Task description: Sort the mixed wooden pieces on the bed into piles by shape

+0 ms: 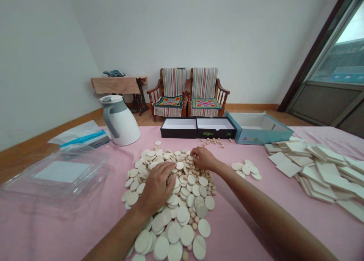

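Our left hand (157,187) presses curled fingers onto the middle of a heap of wooden discs (187,234) on the pink cloth (236,219). Our right hand (203,158) rests on the heap's far side, its fingertips (194,152) bunched, though we cannot tell whether they grip a disc. Both hands hide the discs beneath them. Small wooden pegs (212,141) lie among and beyond the discs. Along the cloth's far edge sit black box trays (178,127) and a blue box (257,129); square wooden tiles (321,174) pile toward the right edge, and a clear plastic lid (57,174) lies at the left.

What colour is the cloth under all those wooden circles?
Pink. The cloth shows best in the head view.
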Demonstrator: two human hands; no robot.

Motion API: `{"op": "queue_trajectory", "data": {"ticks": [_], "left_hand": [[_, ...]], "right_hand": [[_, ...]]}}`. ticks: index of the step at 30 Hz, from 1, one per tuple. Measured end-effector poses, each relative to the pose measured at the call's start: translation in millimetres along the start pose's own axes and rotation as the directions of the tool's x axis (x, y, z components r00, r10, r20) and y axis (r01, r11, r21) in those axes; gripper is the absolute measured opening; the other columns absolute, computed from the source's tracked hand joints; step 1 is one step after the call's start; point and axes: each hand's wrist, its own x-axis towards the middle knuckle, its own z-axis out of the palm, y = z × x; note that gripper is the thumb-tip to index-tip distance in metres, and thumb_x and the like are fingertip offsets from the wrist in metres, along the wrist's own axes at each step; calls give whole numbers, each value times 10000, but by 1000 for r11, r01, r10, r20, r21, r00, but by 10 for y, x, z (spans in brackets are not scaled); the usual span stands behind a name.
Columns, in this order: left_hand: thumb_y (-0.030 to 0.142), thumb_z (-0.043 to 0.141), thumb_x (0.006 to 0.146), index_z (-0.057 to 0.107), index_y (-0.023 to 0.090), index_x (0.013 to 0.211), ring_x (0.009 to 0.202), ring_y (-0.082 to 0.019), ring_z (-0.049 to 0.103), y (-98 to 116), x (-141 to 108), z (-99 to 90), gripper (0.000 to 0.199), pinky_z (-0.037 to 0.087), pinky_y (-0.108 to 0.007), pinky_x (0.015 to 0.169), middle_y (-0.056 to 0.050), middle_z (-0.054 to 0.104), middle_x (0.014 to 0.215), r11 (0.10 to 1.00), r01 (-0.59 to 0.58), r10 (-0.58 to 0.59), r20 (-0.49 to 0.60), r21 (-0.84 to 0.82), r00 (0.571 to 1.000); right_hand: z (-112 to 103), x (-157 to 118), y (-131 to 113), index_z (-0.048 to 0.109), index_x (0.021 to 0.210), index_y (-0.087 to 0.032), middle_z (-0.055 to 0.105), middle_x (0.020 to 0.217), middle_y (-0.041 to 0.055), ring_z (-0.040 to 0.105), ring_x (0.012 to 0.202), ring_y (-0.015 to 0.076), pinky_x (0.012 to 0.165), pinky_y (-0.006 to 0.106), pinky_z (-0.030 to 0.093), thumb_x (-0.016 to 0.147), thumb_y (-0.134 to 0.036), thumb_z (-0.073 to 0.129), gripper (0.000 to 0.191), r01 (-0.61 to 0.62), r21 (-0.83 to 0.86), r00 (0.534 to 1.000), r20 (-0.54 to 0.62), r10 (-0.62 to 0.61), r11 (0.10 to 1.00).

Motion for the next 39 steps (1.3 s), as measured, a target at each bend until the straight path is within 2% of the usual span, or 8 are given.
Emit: {"op": "queue_trajectory", "data": {"ticks": [8, 13, 17, 22, 26, 29, 34, 39], "left_hand": [[214, 487, 894, 597, 210, 1180, 1105, -252, 577, 23, 7, -9, 307, 471, -477, 974, -99, 650, 1150, 1000, 14, -14, -1, -15, 1000], [218, 478, 894, 605, 183, 1159, 1105, -252, 575, 9, 18, -1, 296, 461, -464, 984, -101, 650, 1151, 1000, 14, -14, 13, -8, 1000], [230, 480, 898, 608, 173, 1146, 1104, -252, 574, -6, 19, 12, 285, 455, -461, 986, -104, 653, 1147, 1000, 6, -6, 12, -10, 1000], [218, 473, 899, 606, 157, 1139, 1099, -250, 572, -16, 18, 29, 282, 449, -462, 991, -110, 654, 1143, 1000, -3, 3, 6, -10, 1000], [221, 475, 897, 609, 151, 1132, 1097, -253, 573, -22, 16, 38, 279, 453, -464, 985, -113, 654, 1140, 1000, -5, 5, 7, -6, 1000], [222, 473, 900, 607, 148, 1135, 1102, -251, 572, -24, 13, 41, 281, 453, -466, 986, -109, 654, 1145, 1000, -7, 7, 7, -5, 1000], [211, 479, 896, 610, 146, 1135, 1098, -246, 576, -17, 12, 36, 280, 454, -457, 990, -106, 657, 1141, 1000, -6, 6, -3, -4, 1000], [212, 478, 900, 610, 146, 1134, 1101, -245, 575, -10, 9, 20, 277, 461, -454, 983, -108, 654, 1143, 1000, -3, 3, -2, -1, 1000]], "right_hand": [[5, 128, 22, 663, 932, -157, 693, 934, 70, 611, 818, 167, 723, 245, 421, 701, -117, 559, 256, 1, 4, 999, 49, -1, 1000], [23, 62, -57, 643, 993, -141, 666, 969, 93, 589, 847, 176, 748, 267, 412, 717, -131, 544, 293, -43, -4, 998, -52, 42, 999], [-130, -98, -38, 666, 866, -143, 669, 830, 62, 574, 735, 148, 682, 245, 409, 758, -159, 511, 190, -27, 110, 985, -169, 45, 994], [-578, -584, 420, 704, 802, -153, 678, 737, 41, 579, 678, 153, 613, 239, 386, 730, -164, 486, 230, -186, 124, 963, -176, 206, 975], [-880, -1005, 865, 717, 714, -168, 691, 707, 66, 605, 664, 175, 592, 252, 373, 774, -207, 477, 251, -414, -54, 906, -126, 405, 909], [-933, -1090, 912, 698, 638, -184, 685, 676, 77, 615, 655, 186, 581, 256, 369, 791, -257, 508, 255, -475, -172, 876, -186, 445, 863], [-586, -732, 488, 712, 910, -156, 718, 896, 71, 633, 741, 145, 660, 213, 435, 795, -139, 515, 229, -164, 49, 978, -120, 169, 985], [-178, -308, 201, 693, 1055, -160, 692, 1051, 99, 625, 908, 160, 802, 245, 441, 776, -6, 471, 388, 78, 60, 996, -48, -75, 995]]}}
